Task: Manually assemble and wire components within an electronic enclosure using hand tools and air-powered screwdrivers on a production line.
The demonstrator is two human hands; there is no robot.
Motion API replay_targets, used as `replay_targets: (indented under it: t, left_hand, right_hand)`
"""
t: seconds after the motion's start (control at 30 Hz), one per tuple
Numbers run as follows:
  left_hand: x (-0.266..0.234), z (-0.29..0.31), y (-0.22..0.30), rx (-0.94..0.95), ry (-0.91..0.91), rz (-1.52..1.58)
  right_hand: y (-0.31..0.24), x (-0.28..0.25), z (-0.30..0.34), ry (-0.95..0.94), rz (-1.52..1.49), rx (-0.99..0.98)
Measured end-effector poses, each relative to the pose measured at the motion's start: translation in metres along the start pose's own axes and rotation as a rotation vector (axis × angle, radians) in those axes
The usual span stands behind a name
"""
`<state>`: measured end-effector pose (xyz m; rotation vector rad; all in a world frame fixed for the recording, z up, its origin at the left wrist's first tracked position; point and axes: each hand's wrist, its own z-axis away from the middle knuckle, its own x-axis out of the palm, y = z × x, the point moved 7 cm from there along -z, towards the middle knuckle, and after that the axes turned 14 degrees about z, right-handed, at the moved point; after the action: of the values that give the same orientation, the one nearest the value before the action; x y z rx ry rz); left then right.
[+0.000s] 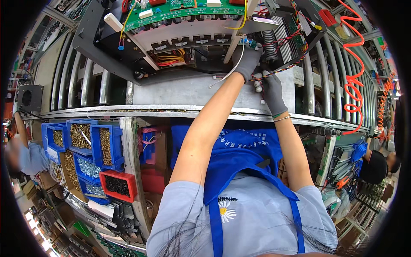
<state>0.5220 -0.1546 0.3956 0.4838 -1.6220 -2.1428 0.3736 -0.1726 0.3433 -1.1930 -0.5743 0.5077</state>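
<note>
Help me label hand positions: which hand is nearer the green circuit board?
Left. In the picture, the left hand is below and to the right of the green circuit board; the right hand is farther off, lower and further right, at the twisted wires.

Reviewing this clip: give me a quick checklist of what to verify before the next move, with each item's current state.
1. Both hands gloved: ok, grey gloves on the left hand and right hand.
2. Left hand's grip inside the open black chassis: cannot tell, its fingertips are hidden.
3. Right hand at the multicoloured twisted wires: ok; firmness of hold cannot be told.
4. Thin white strand secured: not ok, its lower end hangs free.
5. Coiled orange hose apart from both hands: ok, off to the right.
</note>
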Motion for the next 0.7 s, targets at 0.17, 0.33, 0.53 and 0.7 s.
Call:
replay_targets:
  t: [0.17, 0.33, 0.53, 0.7]
  left_hand:
    - [-0.001, 0.01, 0.009, 0.243, 0.234, 0.183]
    - [-0.008, -0.007, -0.002, 0.312, 0.367, -0.018]
    - [0.004, -0.015, -0.007, 0.049, 0.055, -0.067]
    - [0.008, -0.01, 0.01, 0.047, -0.067, -0.098]
  right_hand:
    - [-0.006, 0.005, 0.003, 0.022, -0.036, -0.03]
    - [-0.011, 0.012, 0.007, 0.076, -0.002, -0.002]
    - [-0.005, 0.005, 0.005, 0.04, 0.003, 0.002]
    - [-0.006, 0.003, 0.004, 0.094, 0.039, -0.001]
